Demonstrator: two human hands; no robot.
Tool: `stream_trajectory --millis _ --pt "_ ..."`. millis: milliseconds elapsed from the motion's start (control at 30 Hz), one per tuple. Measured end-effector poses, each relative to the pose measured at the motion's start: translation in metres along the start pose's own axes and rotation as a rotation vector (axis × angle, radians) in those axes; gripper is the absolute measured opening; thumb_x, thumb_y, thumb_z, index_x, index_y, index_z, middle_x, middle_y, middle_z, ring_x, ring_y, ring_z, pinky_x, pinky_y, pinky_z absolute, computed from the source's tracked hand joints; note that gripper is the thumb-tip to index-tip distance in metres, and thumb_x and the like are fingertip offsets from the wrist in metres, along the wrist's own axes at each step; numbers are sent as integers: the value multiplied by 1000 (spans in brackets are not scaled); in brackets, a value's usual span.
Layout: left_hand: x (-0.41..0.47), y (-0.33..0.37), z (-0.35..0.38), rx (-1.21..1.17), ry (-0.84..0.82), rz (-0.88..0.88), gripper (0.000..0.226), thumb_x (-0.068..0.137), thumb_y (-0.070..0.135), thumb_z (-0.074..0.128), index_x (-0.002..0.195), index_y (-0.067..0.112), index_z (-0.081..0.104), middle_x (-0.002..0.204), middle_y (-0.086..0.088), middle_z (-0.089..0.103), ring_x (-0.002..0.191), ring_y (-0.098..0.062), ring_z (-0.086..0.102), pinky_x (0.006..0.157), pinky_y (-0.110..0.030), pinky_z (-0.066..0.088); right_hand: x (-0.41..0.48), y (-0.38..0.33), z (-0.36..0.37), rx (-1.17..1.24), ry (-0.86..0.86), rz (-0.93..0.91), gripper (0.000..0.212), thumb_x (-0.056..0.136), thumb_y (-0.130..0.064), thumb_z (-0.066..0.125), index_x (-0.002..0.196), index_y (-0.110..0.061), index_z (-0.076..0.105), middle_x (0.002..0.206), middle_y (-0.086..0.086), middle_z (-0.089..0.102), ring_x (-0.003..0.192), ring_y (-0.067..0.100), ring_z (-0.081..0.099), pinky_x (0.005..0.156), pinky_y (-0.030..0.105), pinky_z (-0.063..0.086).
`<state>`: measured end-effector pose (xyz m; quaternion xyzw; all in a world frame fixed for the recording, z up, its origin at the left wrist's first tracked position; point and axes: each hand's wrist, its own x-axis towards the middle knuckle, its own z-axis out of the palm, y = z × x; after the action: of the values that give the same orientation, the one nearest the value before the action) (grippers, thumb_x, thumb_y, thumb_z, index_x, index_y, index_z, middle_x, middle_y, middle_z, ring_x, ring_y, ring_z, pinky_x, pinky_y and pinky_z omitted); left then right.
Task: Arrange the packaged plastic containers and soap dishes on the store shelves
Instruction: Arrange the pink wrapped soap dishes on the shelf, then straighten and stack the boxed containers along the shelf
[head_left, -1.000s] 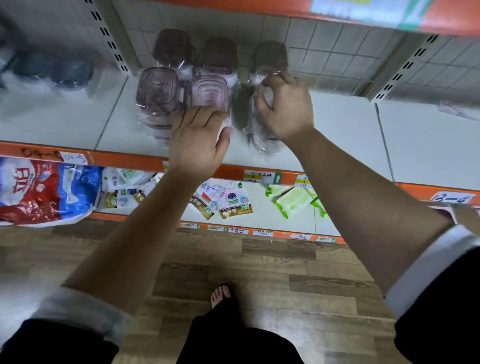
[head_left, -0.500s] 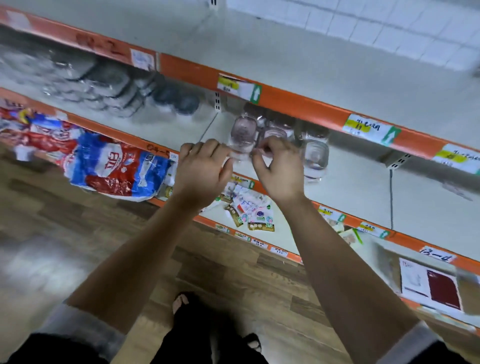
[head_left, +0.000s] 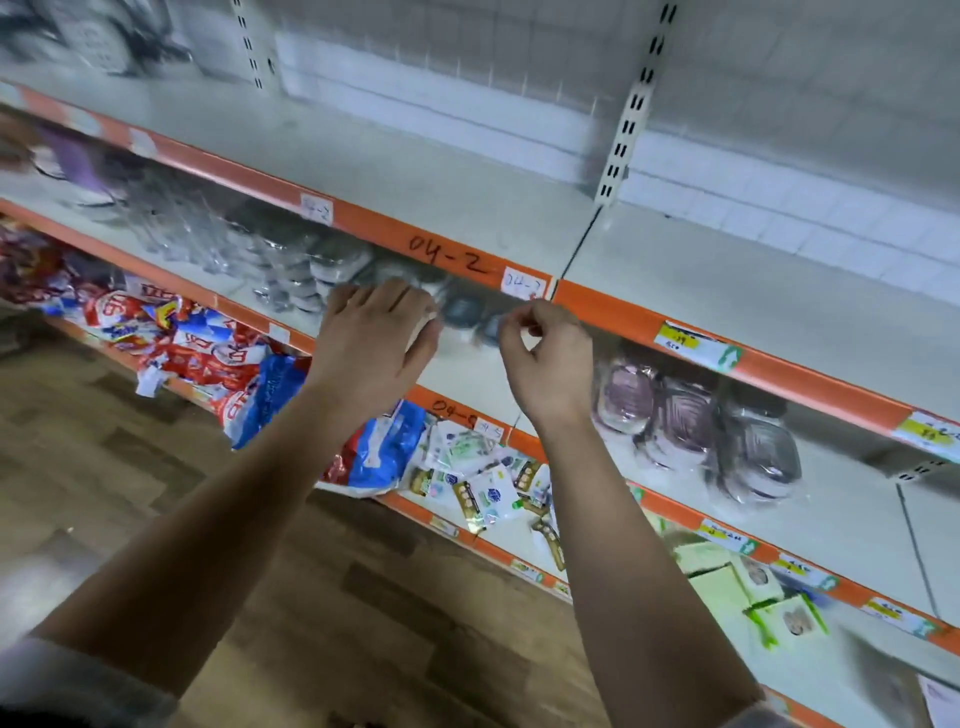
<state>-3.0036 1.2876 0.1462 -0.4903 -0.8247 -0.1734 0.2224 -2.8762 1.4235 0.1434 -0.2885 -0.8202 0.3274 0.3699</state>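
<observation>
On the middle shelf (head_left: 467, 374), a pack of dark grey round containers (head_left: 461, 310) in clear wrap lies between my hands. My left hand (head_left: 371, 340) reaches over its left side with the fingers stretched forward, fingertips at the wrap. My right hand (head_left: 548, 358) is at the pack's right side, fingers curled, thumb and forefinger pinching the clear wrap. Several wrapped purple-lidded containers (head_left: 691, 431) stand farther right on the same shelf. More wrapped clear and grey containers (head_left: 291, 270) fill the shelf to the left, blurred.
The upper shelf (head_left: 426, 171) has an orange front rail marked 04-2. Below, red and blue bags (head_left: 218, 358) and small sachets (head_left: 483, 478) lie on the lower shelf, with green packets (head_left: 737, 587) to the right. Wooden floor (head_left: 130, 467) lies at the left.
The view has swung left along the shelves. Both hands left the purple containers, which now sit to the right, and moved to the dark grey pack.
</observation>
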Motion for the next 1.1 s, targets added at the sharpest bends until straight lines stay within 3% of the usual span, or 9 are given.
stream_trajectory --millis 167,267,400,467,567,700,900,1100 --pt "28 -99 -16 21 -55 -29 44 96 40 31 106 13 64 104 -8 64 93 -31 61 89 -41 37 32 -50 83 9 -11 -67 8 88 -13 61 85 -12 68 89 0 67 89 19 57 79 33 45" --pt "40 -151 -13 -3 -37 -62 46 94 42 30 106 13 64 105 -7 65 96 -30 61 88 -40 37 58 -74 129 14 -18 -93 8 89 -13 61 86 -12 69 91 2 68 93 20 58 77 29 42" --pt "61 -220 6 -7 -64 -83 48 95 43 29 110 14 64 109 -7 66 99 -30 61 88 -41 39 97 -93 190 49 19 -99 9 88 -11 62 85 -7 69 89 4 67 89 23 61 78 35 47" --pt "77 -256 17 10 -69 -71 48 95 43 29 111 14 64 110 -7 65 99 -31 60 87 -41 38 120 -99 224 65 22 -94 9 88 -11 62 85 -8 69 87 4 67 87 20 60 78 31 46" --pt "112 -316 28 24 -85 -56 49 94 42 30 111 12 65 109 -8 65 99 -32 60 88 -41 38 163 -112 280 106 20 -76 7 87 -11 62 84 -10 69 88 4 67 84 16 59 73 12 40" --pt "156 -401 33 28 -56 -58 38 95 37 41 112 14 66 109 -7 65 99 -32 61 88 -41 38 221 -140 354 144 7 -37 7 88 -15 63 84 -13 68 88 1 66 87 16 59 76 28 46" --pt "193 -510 46 15 -52 -148 31 97 33 49 116 15 64 114 -6 64 103 -32 59 91 -40 33 289 -176 446 154 -77 -33 8 89 -26 61 90 -22 68 96 -5 65 90 8 57 75 24 43" --pt "215 -621 62 7 -76 -208 39 94 38 40 116 15 64 114 -7 64 103 -33 59 91 -42 36 344 -207 542 202 -138 5 14 90 -33 62 100 -26 69 105 -9 64 90 10 61 76 19 45"
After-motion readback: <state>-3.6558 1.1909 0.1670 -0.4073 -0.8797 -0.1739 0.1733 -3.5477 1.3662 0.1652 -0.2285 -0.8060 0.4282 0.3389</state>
